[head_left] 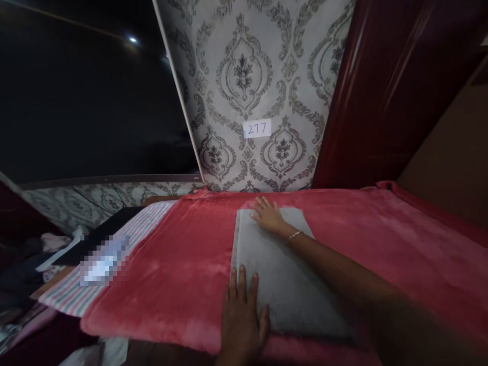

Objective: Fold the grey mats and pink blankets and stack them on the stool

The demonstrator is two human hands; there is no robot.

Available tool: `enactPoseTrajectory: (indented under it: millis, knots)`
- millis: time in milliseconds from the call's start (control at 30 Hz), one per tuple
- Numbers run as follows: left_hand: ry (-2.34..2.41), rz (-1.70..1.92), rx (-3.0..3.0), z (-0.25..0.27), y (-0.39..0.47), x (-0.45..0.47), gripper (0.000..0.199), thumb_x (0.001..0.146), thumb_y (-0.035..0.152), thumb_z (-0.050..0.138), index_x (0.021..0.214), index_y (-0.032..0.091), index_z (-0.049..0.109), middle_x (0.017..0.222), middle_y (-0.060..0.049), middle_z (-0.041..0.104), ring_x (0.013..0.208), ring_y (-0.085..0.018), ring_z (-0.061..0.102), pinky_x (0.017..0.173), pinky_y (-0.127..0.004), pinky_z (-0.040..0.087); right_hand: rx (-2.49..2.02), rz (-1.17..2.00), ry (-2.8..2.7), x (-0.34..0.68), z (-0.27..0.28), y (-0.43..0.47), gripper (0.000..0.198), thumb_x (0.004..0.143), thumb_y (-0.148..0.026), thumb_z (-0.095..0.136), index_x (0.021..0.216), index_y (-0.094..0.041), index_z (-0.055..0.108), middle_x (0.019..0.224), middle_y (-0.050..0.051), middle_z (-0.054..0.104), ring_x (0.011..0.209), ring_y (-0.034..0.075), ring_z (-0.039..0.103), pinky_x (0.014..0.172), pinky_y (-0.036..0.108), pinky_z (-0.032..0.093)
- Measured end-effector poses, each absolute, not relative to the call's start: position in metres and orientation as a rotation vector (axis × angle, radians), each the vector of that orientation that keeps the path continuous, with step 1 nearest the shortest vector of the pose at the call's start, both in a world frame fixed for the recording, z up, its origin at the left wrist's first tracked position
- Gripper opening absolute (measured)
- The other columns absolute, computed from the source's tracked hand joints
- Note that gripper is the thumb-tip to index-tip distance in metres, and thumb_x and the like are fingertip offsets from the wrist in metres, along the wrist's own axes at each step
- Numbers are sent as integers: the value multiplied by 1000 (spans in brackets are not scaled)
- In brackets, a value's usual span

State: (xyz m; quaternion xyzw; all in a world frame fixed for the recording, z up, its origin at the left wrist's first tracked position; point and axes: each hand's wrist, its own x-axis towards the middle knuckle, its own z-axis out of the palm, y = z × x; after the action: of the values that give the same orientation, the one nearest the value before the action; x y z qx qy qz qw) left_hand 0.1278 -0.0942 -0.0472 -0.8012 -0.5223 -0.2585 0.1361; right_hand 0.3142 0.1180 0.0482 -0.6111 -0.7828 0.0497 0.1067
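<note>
A grey folded cloth [282, 284] lies flat on a red plush blanket [183, 264]. My left hand [243, 310] rests at the near left edge of the cloth, fingers stretched out and partly over the blanket. At the far end, my right hand [269, 216] lies on the cloth with its fingers spread, their tips by the top edge. The right forearm, with a thin bracelet [294, 236] at the wrist, crosses over the cloth and hides part of its right side. Neither hand grips anything.
A striped cloth [152, 221] shows under the blanket's left side, with a blurred-out patch [104, 262] on it. A large dark screen [95, 101] stands behind at left. On the patterned wall hangs a paper label [257, 128] reading 277. Clothes [23, 274] are piled at far left.
</note>
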Motion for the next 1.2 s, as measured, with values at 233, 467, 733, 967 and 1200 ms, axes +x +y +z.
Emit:
enactPoseTrajectory:
  millis: [233,467,733,967,1200]
  knots:
    - [-1546,-792,-2378,-41,-92,136,57,88,28,55,144,17,54,158,-19,39,148,-40,30,110,-59,42,-1327,224,-2662,345,11,-31,61,102,-53,41,159,-37,25,168,2,12,155,29,5,122,60,10]
    - [-1755,-893,-2555,-14,-90,121,49,94,32,48,139,16,57,153,-16,48,146,-34,37,116,-57,36,-1372,298,-2652,326,17,-56,60,102,-47,45,158,-32,30,167,5,14,154,31,7,121,63,8]
    - [-1442,-397,-3105,45,22,156,58,103,43,22,157,27,31,165,-4,27,154,-19,20,125,-48,18,-1097,437,-2647,309,16,-75,62,100,-48,50,157,-30,33,164,7,27,153,26,15,124,56,3]
    - [-1697,-102,-2831,29,127,170,68,100,57,27,158,23,29,168,-11,14,156,-29,8,125,-54,9,-1095,605,-2600,315,21,-74,60,101,-48,49,157,-35,31,165,1,23,154,25,7,124,56,2]
    - [-1789,-141,-2727,20,161,168,73,98,62,24,157,21,31,165,-13,28,154,-32,18,122,-52,22,-1077,697,-2541,316,26,-79,54,104,-43,44,156,-38,33,165,-3,26,155,23,4,125,54,-1]
